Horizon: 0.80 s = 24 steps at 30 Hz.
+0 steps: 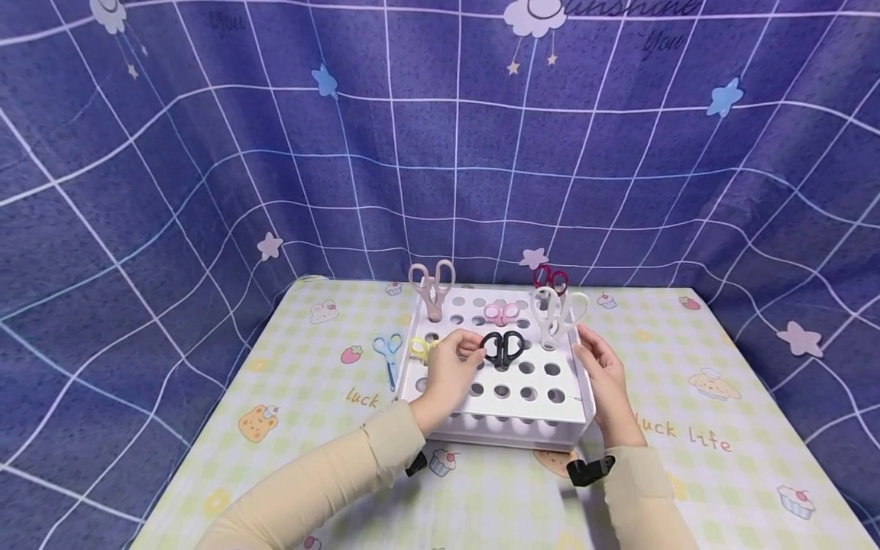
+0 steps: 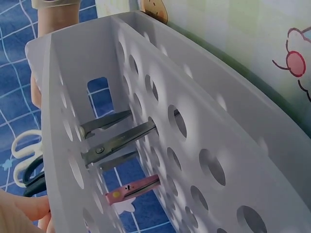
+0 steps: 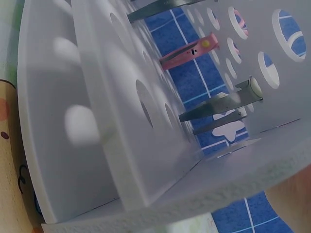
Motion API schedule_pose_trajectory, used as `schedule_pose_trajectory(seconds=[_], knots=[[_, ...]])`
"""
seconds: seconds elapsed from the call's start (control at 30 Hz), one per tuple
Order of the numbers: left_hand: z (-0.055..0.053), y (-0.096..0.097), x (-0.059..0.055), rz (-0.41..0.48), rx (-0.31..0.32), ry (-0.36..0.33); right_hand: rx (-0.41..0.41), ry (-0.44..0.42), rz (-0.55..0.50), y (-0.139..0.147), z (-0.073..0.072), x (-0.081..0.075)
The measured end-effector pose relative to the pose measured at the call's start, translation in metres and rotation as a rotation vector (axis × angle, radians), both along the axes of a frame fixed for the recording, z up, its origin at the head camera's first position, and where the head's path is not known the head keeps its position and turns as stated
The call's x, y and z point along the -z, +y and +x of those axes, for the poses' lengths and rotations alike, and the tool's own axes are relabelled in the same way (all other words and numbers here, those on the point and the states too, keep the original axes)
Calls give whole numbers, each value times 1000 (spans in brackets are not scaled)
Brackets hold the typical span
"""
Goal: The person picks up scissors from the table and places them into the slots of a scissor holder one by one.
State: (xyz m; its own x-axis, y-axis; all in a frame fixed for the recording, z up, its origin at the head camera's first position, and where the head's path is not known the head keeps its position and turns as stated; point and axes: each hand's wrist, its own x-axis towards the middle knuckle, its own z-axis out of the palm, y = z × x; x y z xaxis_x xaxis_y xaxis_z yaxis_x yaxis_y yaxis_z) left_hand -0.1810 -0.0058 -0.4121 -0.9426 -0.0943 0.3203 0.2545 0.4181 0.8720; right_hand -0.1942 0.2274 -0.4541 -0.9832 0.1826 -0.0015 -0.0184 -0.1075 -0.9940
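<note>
A white rack (image 1: 481,412) with rows of round holes stands in front of me. My left hand (image 1: 450,378) pinches the left finger loop of the black scissors (image 1: 503,350), which stand upright in a hole near its middle. My right hand (image 1: 608,382) holds the rack's right side, thumb near the top edge. White scissors (image 1: 554,321) stand near that hand. Pink scissors (image 1: 501,312) stand behind the black pair, their pink blades (image 2: 132,189) visible inside the rack. Yellow-handled scissors (image 1: 420,349) are partly hidden by my left hand.
Beige scissors (image 1: 433,294) stand at the rack's back left, red scissors (image 1: 551,279) at its back right. Blue scissors (image 1: 389,357) lie against the left side on the checked tablecloth (image 1: 289,458). A blue grid-patterned curtain (image 1: 426,198) hangs behind the table.
</note>
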Motion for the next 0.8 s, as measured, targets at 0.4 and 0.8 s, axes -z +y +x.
schedule_pose_trajectory(seconds=[0.4,0.8], knots=[[-1,1,0,4,1,-77,-8,-9,-38,0,-1,1],[2,3,-3,49,48,-68,-2,-26,-13,0,0,1]])
